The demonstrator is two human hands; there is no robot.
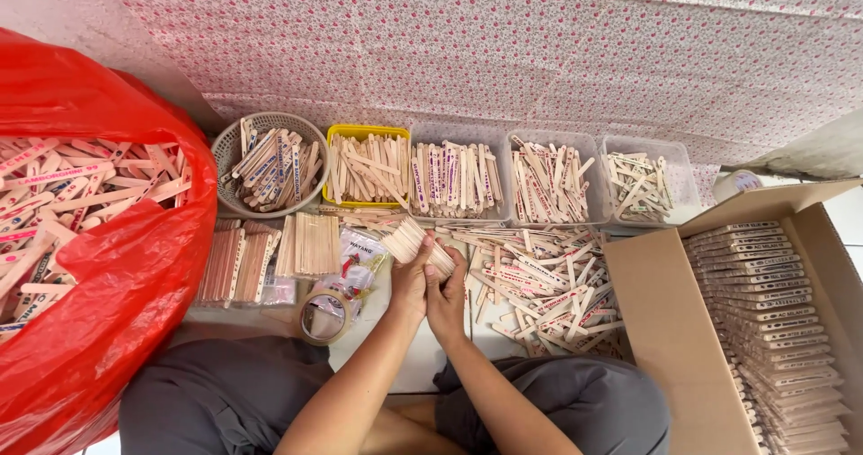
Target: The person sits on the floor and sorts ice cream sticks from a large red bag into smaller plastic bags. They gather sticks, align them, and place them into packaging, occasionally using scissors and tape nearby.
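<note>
- The left hand [410, 280] and right hand [447, 291] sit pressed together over the floor, both closed round a bundle of wooden sticks [416, 242].
- To their left, a tape roll [324, 315] and a plastic packet [360, 259] lie near the left wrist; stacked stick bundles [270, 255] fill the floor beyond.
- To their right, a loose pile of sticks [539, 289] spreads up to the cardboard box [670, 329], whose wall closes that side.
- Ahead, a row of containers bars the way: a round basket [232, 149], a yellow tray [364, 132] and clear tubs [548, 140], backed by patterned cloth [503, 41].
- Far left, the bulging red bag [117, 284] blocks passage.
- Bare floor [404, 365] shows only between the knees, under the forearms.
</note>
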